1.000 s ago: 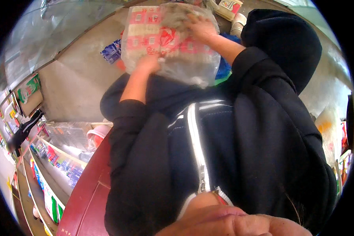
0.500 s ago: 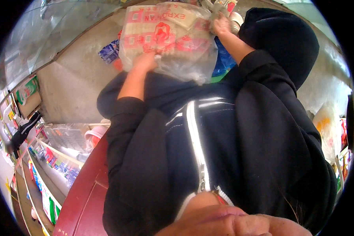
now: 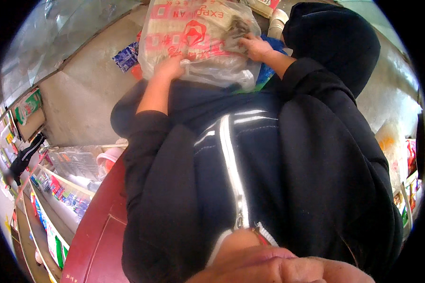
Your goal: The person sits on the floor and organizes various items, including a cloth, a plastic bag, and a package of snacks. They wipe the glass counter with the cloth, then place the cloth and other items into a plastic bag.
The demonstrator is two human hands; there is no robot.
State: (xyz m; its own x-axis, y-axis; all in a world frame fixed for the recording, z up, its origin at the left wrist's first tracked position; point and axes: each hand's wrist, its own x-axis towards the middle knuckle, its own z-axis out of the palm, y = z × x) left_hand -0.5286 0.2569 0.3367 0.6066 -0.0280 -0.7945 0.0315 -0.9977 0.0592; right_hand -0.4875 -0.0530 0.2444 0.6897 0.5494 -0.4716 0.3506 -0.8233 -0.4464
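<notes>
Across my knees lies a large clear plastic bag [image 3: 194,33] with red printing, filled with something pale and packed flat. My left hand [image 3: 169,67] is closed on its near edge, where the plastic is bunched up. In my right hand [image 3: 259,48] is a crumpled grey-brown cloth [image 3: 236,35], pressed against the right part of the bag's top. What exactly fills the bag is blurred by the plastic.
A dark blue packet [image 3: 126,57] lies left of the bag, and blue plastic [image 3: 267,70] shows at its right. Glass panes [image 3: 56,37] rise at the upper left. A red surface [image 3: 99,231] stands at my left, near shelves of goods [image 3: 71,200].
My right hand has come from beyond the bag's far right corner onto its top, bringing the cloth. The left hand keeps its grip on the near edge.
</notes>
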